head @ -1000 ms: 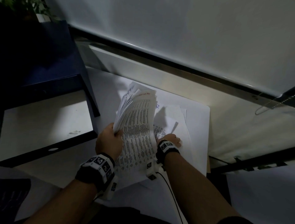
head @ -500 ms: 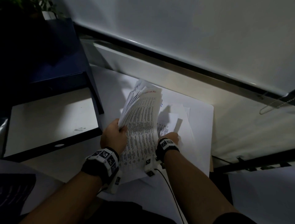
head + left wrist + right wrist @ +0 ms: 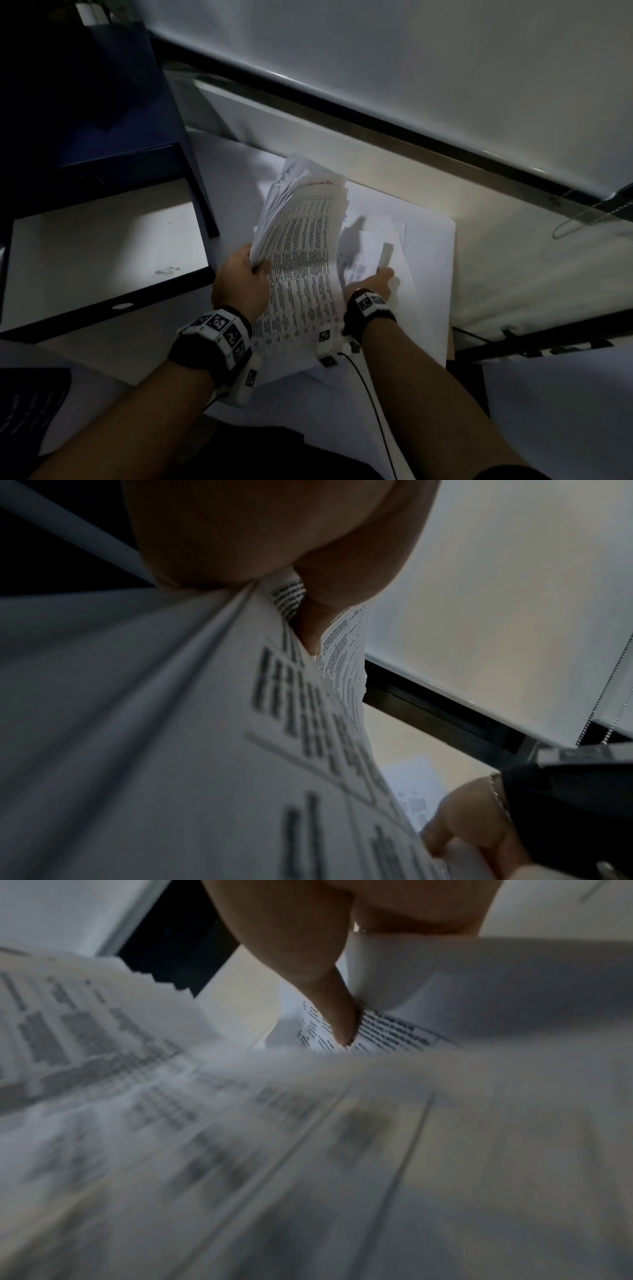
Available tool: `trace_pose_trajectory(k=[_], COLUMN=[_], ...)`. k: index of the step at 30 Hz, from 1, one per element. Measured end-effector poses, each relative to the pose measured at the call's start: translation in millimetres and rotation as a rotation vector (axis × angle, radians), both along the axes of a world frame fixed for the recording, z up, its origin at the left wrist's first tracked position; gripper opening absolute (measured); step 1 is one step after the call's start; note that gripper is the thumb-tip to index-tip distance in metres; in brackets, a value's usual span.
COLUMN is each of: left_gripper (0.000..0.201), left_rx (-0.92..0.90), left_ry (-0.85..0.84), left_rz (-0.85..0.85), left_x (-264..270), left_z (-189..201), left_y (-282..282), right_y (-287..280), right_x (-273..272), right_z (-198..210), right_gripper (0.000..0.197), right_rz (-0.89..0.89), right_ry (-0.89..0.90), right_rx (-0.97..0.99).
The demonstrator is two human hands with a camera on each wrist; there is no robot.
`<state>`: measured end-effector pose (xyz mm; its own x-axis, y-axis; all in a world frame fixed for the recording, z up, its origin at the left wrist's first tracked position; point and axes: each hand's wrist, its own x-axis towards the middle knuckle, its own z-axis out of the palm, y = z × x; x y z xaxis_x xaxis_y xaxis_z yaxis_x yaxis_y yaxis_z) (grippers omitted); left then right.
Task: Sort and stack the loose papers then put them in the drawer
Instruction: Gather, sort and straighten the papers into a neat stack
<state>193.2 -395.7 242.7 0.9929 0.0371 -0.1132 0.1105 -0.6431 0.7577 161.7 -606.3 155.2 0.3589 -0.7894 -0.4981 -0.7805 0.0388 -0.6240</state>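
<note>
My left hand (image 3: 244, 280) grips the left edge of a thick stack of printed papers (image 3: 301, 246), lifted and tilted over the white table (image 3: 435, 267). The left wrist view shows the thumb pressed on the printed sheets (image 3: 212, 723). To the stack's right, my right hand (image 3: 376, 282) pinches a loose sheet (image 3: 363, 253) off the pile of loose papers (image 3: 394, 240) lying flat on the table. In the right wrist view the thumb (image 3: 329, 993) and fingers hold a curled white sheet (image 3: 394, 988) over printed pages. The open drawer (image 3: 102, 253) of the dark cabinet is at the left, its pale bottom bare.
The dark blue cabinet (image 3: 85, 102) stands at the back left. A wall with a black rail (image 3: 411, 113) runs behind the table. A dark object (image 3: 30, 404) lies at the near left on more white paper.
The view has shifted slightly. My right hand has reached a little farther over the flat pile and taken hold of a loose sheet. The left hand keeps the stack raised.
</note>
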Motion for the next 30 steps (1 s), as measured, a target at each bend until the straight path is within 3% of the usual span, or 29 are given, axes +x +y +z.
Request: trace_pose_trajectory(k=[1,3,7,8,14,16,19,21,24,27,30], left_gripper=[0.016,0.016,0.016,0.016,0.020,0.021,0.023,0.024,0.024,0.021,0.018], left_rx=[-0.016,-0.033,-0.043,-0.046,-0.039,-0.043,-0.042,-0.048,-0.056,-0.064,-0.065], left_ry=[-0.003,-0.017,-0.029,-0.026,-0.027,-0.030,-0.028,-0.027,-0.024,-0.012,0.003], left_rz=[0.002,0.008,0.027,0.030,0.034,0.036,0.048,0.053,0.059,0.061,0.084], left_x=[0.8,3.0,4.0,4.1,4.2,4.1,4.4,4.4,3.7,2.9,3.1], left_z=[0.8,1.9,3.0,3.0,0.5,0.8,-0.1,-0.8,-1.3,-2.5,-5.4], left_y=[0.1,0.0,0.3,0.2,0.1,-1.0,-3.1,-4.5,-4.7,-2.4,-1.1], right_y=[-10.2,-47.5,-101.0,-103.1,-93.0,-94.8,-96.4,-93.6,-88.6,-83.8,-84.3], right_x=[-0.5,-2.2,-14.0,-15.7,-12.8,-14.8,-13.3,-14.4,-23.1,-28.8,-28.0], right_z=[8.7,7.3,2.1,-0.7,-4.7,-3.0,0.0,3.6,5.4,15.4,44.2], right_gripper=[0.034,0.048,0.092,0.101,0.087,0.097,0.106,0.089,0.040,0.025,0.022], right_rz=[-0.112,-0.158,0.228,0.299,0.365,0.370,0.314,0.283,0.295,0.275,0.248], right_ry=[-0.060,-0.033,0.433,0.474,0.394,0.470,0.405,0.370,0.327,0.213,0.115], right_rx=[0.004,-0.039,-0.256,-0.270,-0.274,-0.315,-0.290,-0.245,-0.226,-0.292,-0.371])
